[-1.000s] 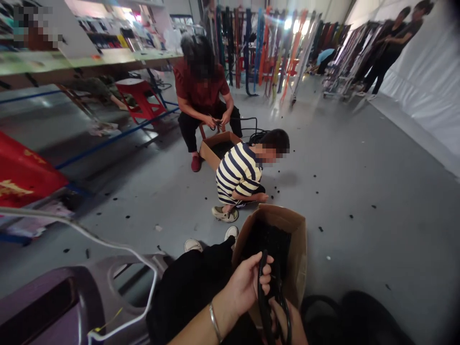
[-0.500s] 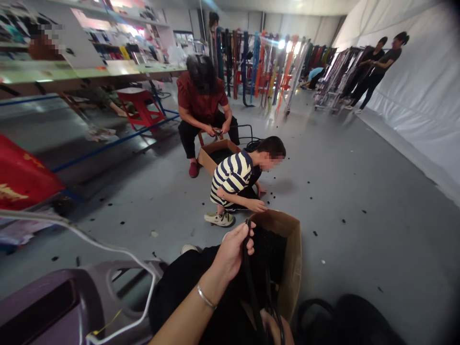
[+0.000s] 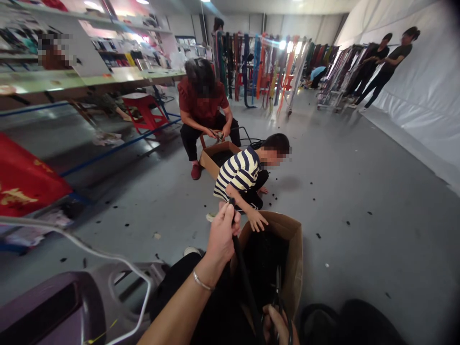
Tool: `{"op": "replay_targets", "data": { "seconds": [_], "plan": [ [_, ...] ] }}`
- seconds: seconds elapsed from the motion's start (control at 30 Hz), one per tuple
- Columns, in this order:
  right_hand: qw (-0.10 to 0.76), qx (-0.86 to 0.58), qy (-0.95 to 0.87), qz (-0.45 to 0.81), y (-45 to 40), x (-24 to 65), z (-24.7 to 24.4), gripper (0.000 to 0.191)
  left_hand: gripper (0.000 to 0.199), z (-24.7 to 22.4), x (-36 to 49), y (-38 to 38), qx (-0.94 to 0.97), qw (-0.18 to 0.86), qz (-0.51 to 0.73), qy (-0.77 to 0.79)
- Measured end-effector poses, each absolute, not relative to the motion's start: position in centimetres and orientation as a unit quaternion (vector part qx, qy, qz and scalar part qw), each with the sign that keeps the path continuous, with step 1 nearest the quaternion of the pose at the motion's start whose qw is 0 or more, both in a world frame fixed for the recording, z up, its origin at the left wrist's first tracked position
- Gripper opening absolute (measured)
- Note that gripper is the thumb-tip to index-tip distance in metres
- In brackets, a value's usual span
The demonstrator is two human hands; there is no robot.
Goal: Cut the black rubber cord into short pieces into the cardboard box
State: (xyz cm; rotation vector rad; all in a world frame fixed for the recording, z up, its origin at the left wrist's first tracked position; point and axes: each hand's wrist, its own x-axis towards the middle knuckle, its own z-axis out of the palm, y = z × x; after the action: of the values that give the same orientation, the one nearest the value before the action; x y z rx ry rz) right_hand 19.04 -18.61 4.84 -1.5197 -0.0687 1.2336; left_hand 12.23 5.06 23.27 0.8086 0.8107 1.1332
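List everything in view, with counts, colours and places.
strip: one, black, lower centre
scissors: one, dark, lower centre
boxes: two, brown, floor
scraps: many, mostly black, floor
seated person: one, red top, upper centre
crouching person: one, striped shirt, between boxes
other people: several, mixed clothing, background
table: one, green top, upper left
stool: at least one, red, by table
straps: many, mixed colours, background
chair: one, purple-grey, lower left
cable: one, white, left
cloth: one, red, left
left hand: one, bare, on strip
right hand: one, bare, on scissors
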Motion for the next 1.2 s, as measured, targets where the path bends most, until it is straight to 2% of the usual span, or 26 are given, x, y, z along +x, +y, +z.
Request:
{"op": "replay_targets", "data": {
  "seconds": [0.1, 0.27, 0.33, 0.4, 0.53, 0.7, 0.83, 1.0, 1.2],
  "plan": [
    [0.562, -0.603, -0.04, 0.565, -18.2, 18.7, 4.8, 0.062, 0.035, 23.2, 12.8, 5.3, 0.457, 0.631, 0.483, 0.399],
    [0.569, -0.584, -0.037, 0.577, -18.1, 19.6, 5.5, 0.062, 0.032, 17.3, 13.7, 2.5, 0.678, 0.577, 0.194, 0.413],
    [0.577, -0.609, -0.052, 0.542, -18.1, 20.4, 6.0, 0.053, 0.031, 14.9, 13.8, 1.2, 0.68, 0.582, 0.146, 0.422],
    [0.56, -0.644, -0.086, 0.513, -17.9, 21.6, 6.4, 0.049, 0.03, 13.2, 13.9, 0.4, 0.662, 0.592, 0.136, 0.44],
    [0.494, -0.694, -0.159, 0.5, -17.5, 24.0, 6.1, 0.052, 0.025, 11.6, 14.3, 1.1, 0.63, 0.597, 0.159, 0.47],
    [0.465, -0.69, -0.209, 0.514, -16.5, 25.1, 5.3, 0.057, 0.019, 11.0, 15.1, 2.6, 0.664, 0.544, 0.168, 0.484],
    [0.455, -0.686, -0.197, 0.532, -15.7, 25.0, 6.5, 0.057, 0.009, 11.1, 15.3, 2.1, 0.7, 0.515, 0.193, 0.456],
    [0.473, -0.677, -0.199, 0.527, -14.5, 25.6, 9.5, 0.057, 0.014, 11.8, 15.2, 1.5, 0.695, 0.529, 0.228, 0.429],
    [0.383, -0.717, -0.295, 0.501, -13.6, 26.3, 10.5, 0.043, 0.022, 12.1, 15.1, 1.5, 0.677, 0.549, 0.192, 0.451]
  ]
}}
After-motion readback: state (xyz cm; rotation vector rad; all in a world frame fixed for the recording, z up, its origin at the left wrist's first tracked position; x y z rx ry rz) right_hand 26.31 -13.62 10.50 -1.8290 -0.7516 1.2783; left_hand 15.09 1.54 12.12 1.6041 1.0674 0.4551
